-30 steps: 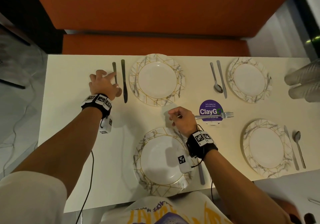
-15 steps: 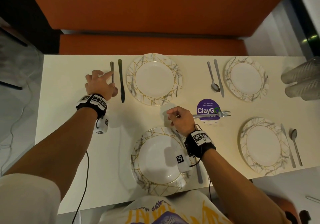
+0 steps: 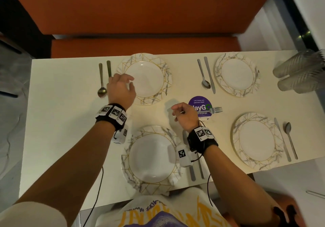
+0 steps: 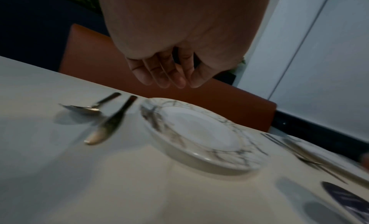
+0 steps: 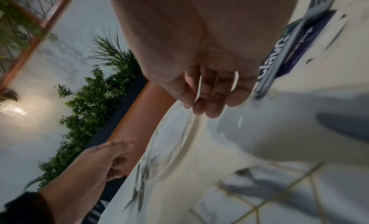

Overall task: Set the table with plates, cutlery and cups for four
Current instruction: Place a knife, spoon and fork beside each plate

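Four marbled plates sit on the white table. My left hand hovers with relaxed, empty fingers over a dark knife, between a spoon and the far-left plate. My right hand hangs loosely curled above the near-left plate, nothing between its fingers. A fork lies across the purple sticker, its handle end beside my little finger. Clear cups lie stacked at the far right.
Spoon and knife pairs lie by the far-right plate and the near-right plate. Cutlery by the near-left plate is partly hidden under my right wrist. An orange bench runs along the far edge.
My left hand has left the spoon and moved right, over the knife toward the far-left plate. The right hand has shifted slightly right along the fork, which stays on the sticker.
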The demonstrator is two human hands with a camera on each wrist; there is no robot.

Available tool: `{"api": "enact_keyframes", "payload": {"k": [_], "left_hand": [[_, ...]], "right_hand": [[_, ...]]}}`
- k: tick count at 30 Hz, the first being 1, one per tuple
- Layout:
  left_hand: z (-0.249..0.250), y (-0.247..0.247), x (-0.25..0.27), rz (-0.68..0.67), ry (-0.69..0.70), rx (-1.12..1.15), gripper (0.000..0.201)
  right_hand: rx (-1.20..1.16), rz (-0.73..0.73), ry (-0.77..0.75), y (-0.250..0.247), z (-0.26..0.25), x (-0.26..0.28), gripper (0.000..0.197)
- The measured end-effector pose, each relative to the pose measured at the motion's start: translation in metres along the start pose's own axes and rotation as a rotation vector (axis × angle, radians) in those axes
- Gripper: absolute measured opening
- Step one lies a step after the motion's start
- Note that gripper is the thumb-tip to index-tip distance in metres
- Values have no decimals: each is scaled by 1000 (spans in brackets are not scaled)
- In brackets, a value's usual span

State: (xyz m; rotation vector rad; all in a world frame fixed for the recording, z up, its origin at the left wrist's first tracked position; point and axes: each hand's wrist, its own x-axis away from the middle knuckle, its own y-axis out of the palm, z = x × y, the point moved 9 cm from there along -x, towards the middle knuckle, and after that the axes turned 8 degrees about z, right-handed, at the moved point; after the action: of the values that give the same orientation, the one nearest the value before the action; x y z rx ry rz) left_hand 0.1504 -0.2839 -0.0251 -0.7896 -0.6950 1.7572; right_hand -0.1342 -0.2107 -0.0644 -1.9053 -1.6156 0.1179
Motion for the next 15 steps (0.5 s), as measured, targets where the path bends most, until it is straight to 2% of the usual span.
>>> {"api": "enact_keyframes", "payload": {"k": [7,12,15], "left_hand": [[102,69,55,-152,100,127,19],[154,130,95,-306,91,134,14],[175,163,110,-379,85,101,14]], "right_hand": [[166,95,-23,-80,31,-28,12],[266,167,21,-143,61,-55,13],[411,162,45,-165,77,-72,26]]}}
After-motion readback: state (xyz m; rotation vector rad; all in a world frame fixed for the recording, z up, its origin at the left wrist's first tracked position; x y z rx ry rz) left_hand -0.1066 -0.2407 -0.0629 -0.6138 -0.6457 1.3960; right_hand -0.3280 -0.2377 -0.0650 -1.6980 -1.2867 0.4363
